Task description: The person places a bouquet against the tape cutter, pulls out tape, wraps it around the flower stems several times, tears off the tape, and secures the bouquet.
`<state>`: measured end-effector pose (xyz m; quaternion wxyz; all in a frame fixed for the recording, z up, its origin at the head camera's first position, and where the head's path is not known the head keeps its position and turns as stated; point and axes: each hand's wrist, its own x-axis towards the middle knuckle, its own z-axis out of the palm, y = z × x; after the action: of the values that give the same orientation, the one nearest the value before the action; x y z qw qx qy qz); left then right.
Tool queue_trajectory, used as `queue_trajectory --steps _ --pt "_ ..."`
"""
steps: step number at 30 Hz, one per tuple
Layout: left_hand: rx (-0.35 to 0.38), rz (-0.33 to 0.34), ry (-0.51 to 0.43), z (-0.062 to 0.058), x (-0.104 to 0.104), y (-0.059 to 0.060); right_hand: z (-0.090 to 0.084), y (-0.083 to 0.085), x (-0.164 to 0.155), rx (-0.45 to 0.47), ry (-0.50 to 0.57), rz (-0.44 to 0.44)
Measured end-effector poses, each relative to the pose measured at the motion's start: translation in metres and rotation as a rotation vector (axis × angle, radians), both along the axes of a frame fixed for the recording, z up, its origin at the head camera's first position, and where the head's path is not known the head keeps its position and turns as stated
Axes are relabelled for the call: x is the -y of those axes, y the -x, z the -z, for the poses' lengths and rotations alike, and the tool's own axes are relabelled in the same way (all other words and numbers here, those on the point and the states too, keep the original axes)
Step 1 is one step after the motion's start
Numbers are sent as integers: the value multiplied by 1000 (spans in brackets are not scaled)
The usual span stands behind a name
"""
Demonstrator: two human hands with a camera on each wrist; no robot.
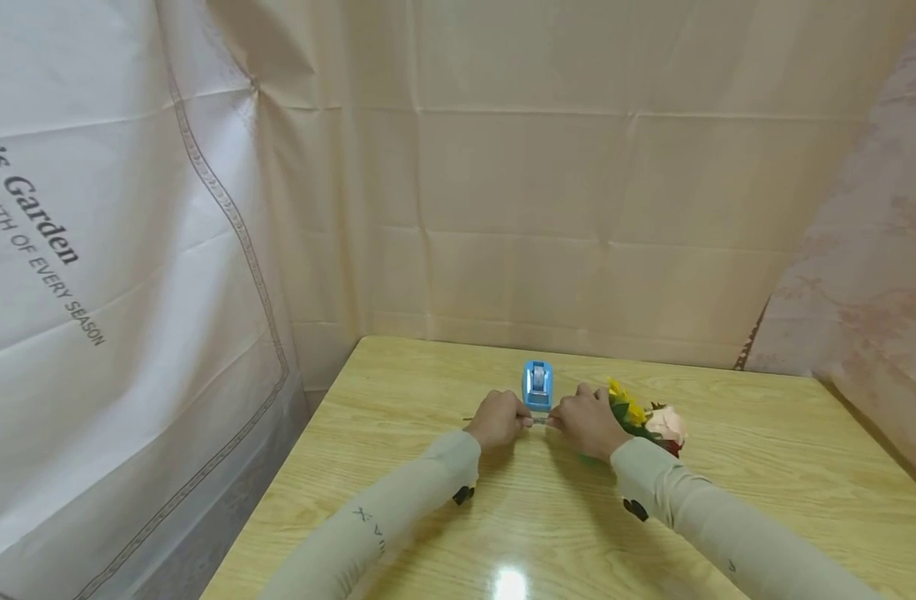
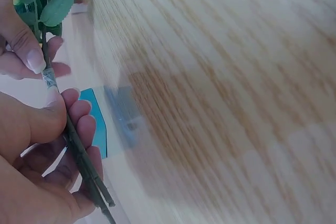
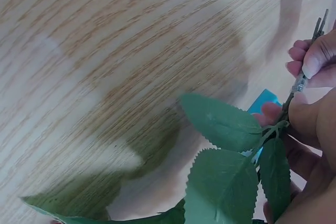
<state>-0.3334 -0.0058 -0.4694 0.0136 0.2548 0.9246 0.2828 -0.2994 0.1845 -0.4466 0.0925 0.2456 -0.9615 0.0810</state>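
A bunch of artificial flowers (image 1: 666, 424), with a yellow and a pink bloom, lies sideways just above the table. My left hand (image 1: 498, 419) grips the lower stems (image 2: 83, 158), thumb on one side and fingers curled round the other. Higher up, near the green leaves (image 3: 223, 184), my right hand (image 1: 588, 423) pinches the same stems. Between the two hands a band of clear tape (image 2: 49, 77) wraps the stems. Just beyond the hands stands a blue tape dispenser (image 1: 538, 385), partly hidden behind the fingers in both wrist views.
The wood-grain table (image 1: 397, 375) reaches back to a beige cloth backdrop (image 1: 518, 183). A white printed cloth (image 1: 112, 275) hangs along the left side, and a patterned pinkish cloth (image 1: 863, 275) on the right.
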Motion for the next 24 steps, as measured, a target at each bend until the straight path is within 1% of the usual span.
queue_trajectory --steps 2,9,13,17,22,24 --pt "-11 2 0 0 0 0 1 0 0 -3 3 6" --pt "-22 -14 -8 1 -1 0 4 3 -1 -84 -15 24" --pt "-27 -9 -17 1 -1 1 3 5 -1 -90 -26 40" --pt "-32 -6 -30 0 0 2 1 5 0 -101 -26 35" --pt "3 -2 -50 0 1 5 2 4 2 -136 -21 29" --pt "38 9 -48 0 2 6 2 3 2 -150 -20 27"
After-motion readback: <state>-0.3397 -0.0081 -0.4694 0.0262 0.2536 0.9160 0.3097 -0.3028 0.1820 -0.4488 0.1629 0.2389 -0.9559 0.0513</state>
